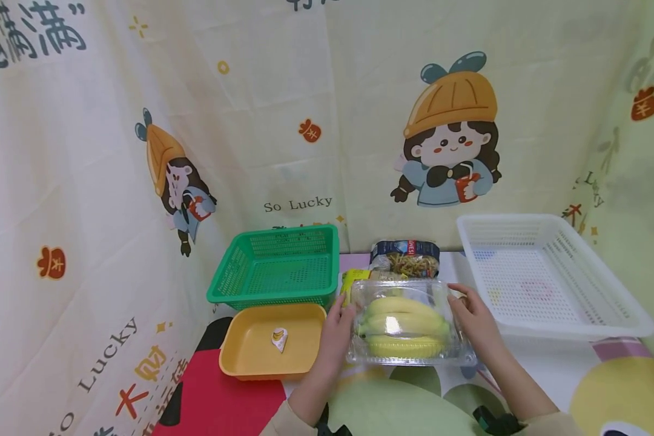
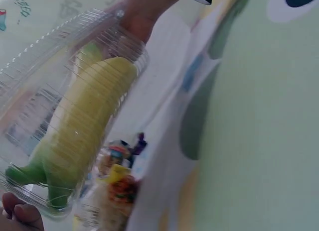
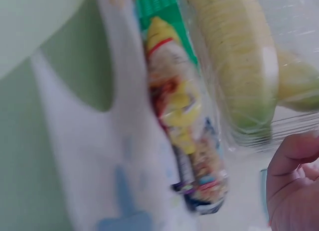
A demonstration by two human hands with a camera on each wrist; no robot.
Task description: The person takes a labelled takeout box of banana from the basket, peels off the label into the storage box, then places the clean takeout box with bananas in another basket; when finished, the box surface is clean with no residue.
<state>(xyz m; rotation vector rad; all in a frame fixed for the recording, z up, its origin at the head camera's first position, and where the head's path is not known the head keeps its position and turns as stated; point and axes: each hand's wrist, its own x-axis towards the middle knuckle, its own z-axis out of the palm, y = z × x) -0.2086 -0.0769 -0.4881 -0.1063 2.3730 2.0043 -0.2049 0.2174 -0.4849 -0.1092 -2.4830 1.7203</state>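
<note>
Between both hands, a clear plastic box of bananas point(image 1: 404, 324) is held up off the table in the head view. My left hand point(image 1: 336, 333) grips its left side, and my right hand point(image 1: 473, 315) grips the right side near the upper corner. Through the lid several yellow bananas point(image 2: 87, 121) with greenish ends show in the left wrist view. The right wrist view has the curled fingers of the right hand point(image 3: 296, 186) at the box's end. Behind the box lie a yellow food packet point(image 1: 354, 277) and a dark-topped clear bag of pasta point(image 1: 409, 259), both partly hidden.
A green basket point(image 1: 272, 297) stands at the back left, with a yellow tray point(image 1: 234, 357) in front of it. In that tray lies a small white piece with a banana picture point(image 1: 279, 339). To the right is a white basket point(image 1: 621, 309). A printed curtain point(image 1: 251, 139) hangs behind.
</note>
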